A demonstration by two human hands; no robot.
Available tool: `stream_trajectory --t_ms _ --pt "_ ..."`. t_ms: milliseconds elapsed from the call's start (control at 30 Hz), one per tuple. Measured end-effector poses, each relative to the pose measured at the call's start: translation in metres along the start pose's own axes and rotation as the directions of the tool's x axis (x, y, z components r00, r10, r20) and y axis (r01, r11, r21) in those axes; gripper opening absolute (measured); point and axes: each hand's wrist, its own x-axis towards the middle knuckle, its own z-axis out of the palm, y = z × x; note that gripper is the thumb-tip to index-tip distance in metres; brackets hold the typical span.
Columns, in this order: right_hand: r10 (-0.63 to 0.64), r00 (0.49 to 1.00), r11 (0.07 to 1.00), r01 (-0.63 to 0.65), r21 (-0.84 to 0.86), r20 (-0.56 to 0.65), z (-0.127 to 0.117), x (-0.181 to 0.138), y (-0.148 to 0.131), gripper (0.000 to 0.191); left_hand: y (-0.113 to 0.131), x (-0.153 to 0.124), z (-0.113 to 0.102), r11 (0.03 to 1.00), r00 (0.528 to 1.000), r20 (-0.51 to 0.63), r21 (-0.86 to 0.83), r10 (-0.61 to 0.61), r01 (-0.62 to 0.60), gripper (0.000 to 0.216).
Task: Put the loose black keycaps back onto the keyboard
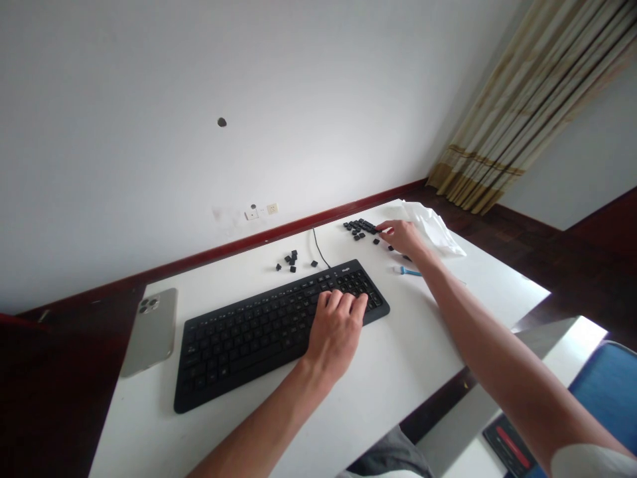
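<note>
- Near the counter's (403, 345) far-right corner, the right hand (402, 236) touches loose keycaps (366, 226); cannot tell if pinching one.
- Mid-counter, the left hand (337, 332) rests loosely spread on the keyboard (249, 340).

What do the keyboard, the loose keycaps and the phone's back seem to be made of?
Keyboard: most likely matte black plastic, judging by its dull, even surface. Loose keycaps: probably plastic too, black, with a molded, blocky shape. Phone: smooth, evenly pale grey back; glass or metal, I can't tell which.
</note>
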Motion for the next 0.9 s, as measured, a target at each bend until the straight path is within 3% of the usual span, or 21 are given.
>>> stream_trajectory --t_ms 333,567,733,900 --pt "0.031 0.998 0.999 -0.032 -0.007 -0.054 -0.005 -0.002 0.0 0.016 -0.002 0.001 -0.001 0.999 1.0 -0.004 -0.024 -0.022 0.022 0.039" --pt "0.003 0.99 0.999 0.003 0.039 -0.142 -0.023 -0.014 -0.026 0.032 -0.004 0.005 0.0 0.999 0.999 0.01 -0.036 -0.032 0.032 0.037" --pt "-0.047 0.988 0.94 0.094 0.329 -0.149 -0.037 -0.069 -0.064 0.028 -0.004 0.005 0.002 1.0 1.0 0.009 -0.012 0.011 -0.011 0.047" --pt "0.065 0.998 0.817 -0.065 0.573 0.019 -0.024 -0.151 -0.069 0.031 -0.002 0.003 0.004 1.0 1.0 -0.006 -0.017 -0.003 0.003 0.036"
